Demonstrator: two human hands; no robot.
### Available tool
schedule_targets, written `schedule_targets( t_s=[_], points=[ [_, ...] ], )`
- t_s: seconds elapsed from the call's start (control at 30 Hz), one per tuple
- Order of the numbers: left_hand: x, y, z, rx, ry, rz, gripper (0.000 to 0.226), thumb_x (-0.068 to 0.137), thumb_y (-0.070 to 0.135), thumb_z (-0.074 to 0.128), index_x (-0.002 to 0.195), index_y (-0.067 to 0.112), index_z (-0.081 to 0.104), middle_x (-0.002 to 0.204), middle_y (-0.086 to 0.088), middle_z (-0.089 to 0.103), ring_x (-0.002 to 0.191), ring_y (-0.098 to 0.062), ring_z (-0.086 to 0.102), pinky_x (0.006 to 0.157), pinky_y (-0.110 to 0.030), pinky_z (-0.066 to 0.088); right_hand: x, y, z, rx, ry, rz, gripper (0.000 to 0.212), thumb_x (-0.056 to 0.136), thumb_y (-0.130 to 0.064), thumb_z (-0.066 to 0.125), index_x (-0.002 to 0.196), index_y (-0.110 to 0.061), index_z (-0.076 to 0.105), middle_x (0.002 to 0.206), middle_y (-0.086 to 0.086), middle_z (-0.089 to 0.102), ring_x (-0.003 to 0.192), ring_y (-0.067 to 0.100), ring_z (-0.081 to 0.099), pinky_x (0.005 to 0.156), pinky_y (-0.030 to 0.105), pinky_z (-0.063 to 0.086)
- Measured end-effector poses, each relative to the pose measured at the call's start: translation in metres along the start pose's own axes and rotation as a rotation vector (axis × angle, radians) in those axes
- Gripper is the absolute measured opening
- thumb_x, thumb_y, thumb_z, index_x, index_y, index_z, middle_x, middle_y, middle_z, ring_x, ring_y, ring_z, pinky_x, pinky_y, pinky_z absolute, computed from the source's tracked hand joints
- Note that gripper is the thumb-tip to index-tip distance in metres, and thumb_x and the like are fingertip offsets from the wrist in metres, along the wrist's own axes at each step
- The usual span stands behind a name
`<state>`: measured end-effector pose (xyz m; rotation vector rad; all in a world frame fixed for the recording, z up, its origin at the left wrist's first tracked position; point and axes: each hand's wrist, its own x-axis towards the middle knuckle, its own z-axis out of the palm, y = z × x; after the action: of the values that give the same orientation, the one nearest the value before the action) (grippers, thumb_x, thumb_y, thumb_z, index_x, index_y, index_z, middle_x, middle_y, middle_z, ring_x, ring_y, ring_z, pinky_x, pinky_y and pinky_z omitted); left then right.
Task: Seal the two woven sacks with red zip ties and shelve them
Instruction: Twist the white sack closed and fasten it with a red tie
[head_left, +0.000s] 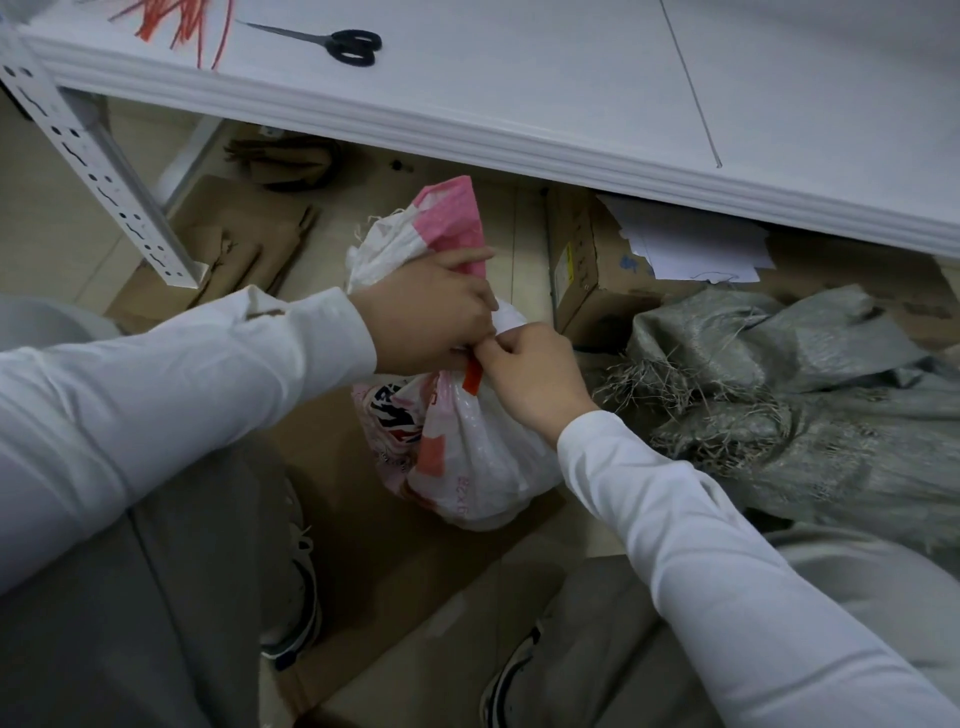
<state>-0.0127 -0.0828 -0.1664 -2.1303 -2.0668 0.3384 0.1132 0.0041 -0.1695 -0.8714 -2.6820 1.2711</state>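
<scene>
A: In the head view, where does the white-and-pink sack (467, 452) lie?

B: On the floor at frame centre, its gathered neck running toward the upper centre, the pink mouth pointing at the shelf (519, 130). The left hand (431, 312) clenches that neck; the right hand (530, 374), just beside and lower, pinches a red zip tie (472, 375) hanging downward.

A: And the other one?

B: The grey sack (805, 415) slumps at right, untied, nearer the right hand. Spare zip ties (176, 21) and scissors (343, 45) rest on the shelf, upper left.
</scene>
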Motion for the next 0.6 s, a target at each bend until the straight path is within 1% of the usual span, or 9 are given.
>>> schedule_targets(
  t_s=[0.07,0.13,0.17,0.23,0.3,0.37,0.43,0.53,0.6],
  points=[
    [-0.001,0.001,0.001,-0.024,0.019,-0.004,0.027,0.087,0.034,0.054,0.107,0.028,0.071,0.121,0.006,0.066,0.125,-0.011,0.050,0.116,-0.034,-0.003,-0.002,0.000,0.000,-0.015,-0.008,-0.010,0.052,0.092,-0.019,0.051,0.044,-0.015,0.034,0.043,-0.002,0.032,0.044,0.012,0.031,0.046,0.026,0.021],
    [-0.001,-0.001,0.000,-0.060,0.012,-0.003,0.031,0.086,0.039,0.050,0.107,0.031,0.071,0.119,0.009,0.066,0.127,-0.009,0.047,0.117,-0.034,-0.002,-0.003,-0.001,0.000,-0.023,-0.019,-0.015,0.049,0.092,-0.018,0.051,0.046,-0.014,0.034,0.045,-0.001,0.033,0.045,0.013,0.031,0.046,0.026,0.021],
    [-0.002,-0.003,-0.002,-0.086,-0.017,0.000,0.038,0.083,0.044,0.042,0.106,0.033,0.070,0.118,0.011,0.066,0.128,-0.007,0.044,0.116,-0.034,-0.003,-0.003,-0.001,0.000,-0.040,-0.030,-0.017,0.047,0.091,-0.018,0.051,0.047,-0.014,0.035,0.047,-0.001,0.034,0.046,0.013,0.032,0.045,0.025,0.020],
    [-0.002,-0.008,-0.006,-0.157,-0.080,0.012,0.062,0.071,0.055,0.023,0.108,0.035,0.068,0.115,0.015,0.066,0.130,-0.003,0.039,0.114,-0.032,-0.009,-0.002,-0.003,0.001,-0.064,-0.051,-0.013,0.044,0.091,-0.018,0.050,0.049,-0.013,0.037,0.049,0.000,0.036,0.047,0.013,0.033,0.045,0.026,0.021],
    [-0.003,-0.013,-0.007,-0.271,-0.131,-0.010,0.074,0.066,0.064,0.016,0.111,0.035,0.067,0.118,0.015,0.065,0.131,-0.001,0.035,0.111,-0.026,-0.013,0.001,-0.004,0.001,-0.055,-0.059,0.007,0.044,0.091,-0.018,0.049,0.049,-0.013,0.038,0.049,0.001,0.038,0.049,0.015,0.034,0.046,0.028,0.023],
    [-0.001,-0.016,-0.005,-0.289,-0.145,-0.032,0.065,0.073,0.072,0.029,0.112,0.035,0.067,0.123,0.015,0.062,0.133,0.000,0.033,0.110,-0.023,-0.013,0.004,-0.004,0.001,-0.036,-0.054,0.017,0.043,0.091,-0.019,0.049,0.049,-0.012,0.040,0.050,0.002,0.039,0.049,0.016,0.035,0.047,0.030,0.024],
    [-0.002,-0.015,-0.003,-0.241,-0.167,-0.040,0.050,0.082,0.067,0.043,0.114,0.036,0.066,0.128,0.014,0.059,0.135,-0.002,0.032,0.112,-0.027,-0.011,0.005,-0.005,0.004,-0.041,-0.056,0.003,0.041,0.089,-0.019,0.050,0.050,-0.011,0.042,0.050,0.002,0.039,0.049,0.015,0.036,0.047,0.028,0.024],
    [-0.002,-0.013,-0.001,-0.176,-0.199,-0.014,0.046,0.081,0.064,0.043,0.112,0.039,0.065,0.134,0.016,0.055,0.139,-0.006,0.028,0.119,-0.040,-0.001,-0.001,-0.004,0.010,-0.092,-0.050,-0.054,0.040,0.089,-0.018,0.052,0.050,-0.011,0.044,0.050,0.001,0.040,0.049,0.012,0.037,0.044,0.021,0.025],
    [-0.002,-0.012,0.001,-0.150,-0.210,0.001,0.041,0.082,0.062,0.043,0.114,0.043,0.062,0.138,0.018,0.050,0.142,-0.010,0.022,0.119,-0.043,0.001,-0.005,-0.003,0.012,-0.090,-0.037,-0.098,0.038,0.089,-0.016,0.053,0.051,-0.010,0.047,0.051,0.000,0.041,0.050,0.010,0.038,0.045,0.020,0.026]
  ],
)
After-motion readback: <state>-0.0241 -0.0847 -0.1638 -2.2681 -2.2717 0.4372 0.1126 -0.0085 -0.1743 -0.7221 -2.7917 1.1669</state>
